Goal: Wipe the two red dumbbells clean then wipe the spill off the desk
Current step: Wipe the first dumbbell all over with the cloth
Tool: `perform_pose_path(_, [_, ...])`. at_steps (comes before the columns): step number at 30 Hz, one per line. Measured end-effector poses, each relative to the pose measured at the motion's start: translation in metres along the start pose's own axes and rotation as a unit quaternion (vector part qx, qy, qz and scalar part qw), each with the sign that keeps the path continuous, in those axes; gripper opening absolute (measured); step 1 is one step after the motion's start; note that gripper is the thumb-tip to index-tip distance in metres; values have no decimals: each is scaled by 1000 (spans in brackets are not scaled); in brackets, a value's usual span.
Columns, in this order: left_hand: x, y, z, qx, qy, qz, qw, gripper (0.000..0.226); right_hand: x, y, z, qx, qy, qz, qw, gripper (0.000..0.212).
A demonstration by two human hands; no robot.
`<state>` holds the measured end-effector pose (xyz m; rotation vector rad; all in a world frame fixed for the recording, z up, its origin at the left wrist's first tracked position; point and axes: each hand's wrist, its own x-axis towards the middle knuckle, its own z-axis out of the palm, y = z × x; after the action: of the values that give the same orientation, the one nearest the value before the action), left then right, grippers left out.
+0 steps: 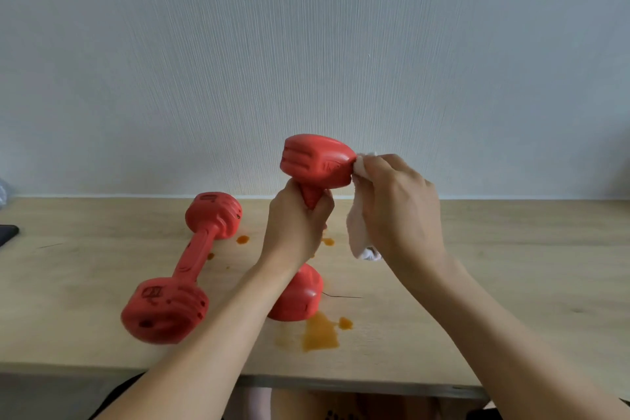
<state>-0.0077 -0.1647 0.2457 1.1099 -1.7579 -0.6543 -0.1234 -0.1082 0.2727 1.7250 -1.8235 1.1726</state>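
My left hand grips the handle of a red dumbbell that stands tilted, its lower head resting on the wooden desk. My right hand presses a white cloth against the right side of the raised head. A second red dumbbell lies flat on the desk to the left, with dark smudges on its near head. An orange spill spreads on the desk just in front of the held dumbbell, with smaller orange spots beside the lying dumbbell.
A pale wall rises right behind the desk. A dark flat object sits at the desk's far left edge. The desk's front edge runs below my forearms, and a thin dark hair-like line lies right of the held dumbbell.
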Motion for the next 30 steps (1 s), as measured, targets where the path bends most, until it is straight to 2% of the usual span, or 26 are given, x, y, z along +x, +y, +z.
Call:
perform_pose_path(3, [1,-1,3,32,11,4,999,16,3,7,1,3,-26,22,999,12])
perform_pose_path(8, [4,-3,3,43,44,-3,998,12,1,-13,-6,-51,42,-26,997,15])
perform_pose_path(10, [2,-2,4,44,30,-1,999,14,2,-10,-7,-23,32,-15,999,12])
perform_pose_path(14, [-2,3,1,21,-14,-2,1000,16,6,11,1,70,-52,50,995,14])
perform_pose_path(18, [-1,2,-4,-7,-20,-10,1000,16,8,6,5,113,-45,48,991,21])
perform_pose_path(22, [3,-4,-6,-12,15,-37,999,14,-2,-13,4,79,-10,-10,997,21])
perform_pose_path(25, [3,-6,-5,-8,31,-35,999,13,-3,-19,4,17,3,-30,999,9])
perform_pose_path(30, [-1,-5,2,45,32,5,998,16,0,-2,2,-12,-79,23,997,13])
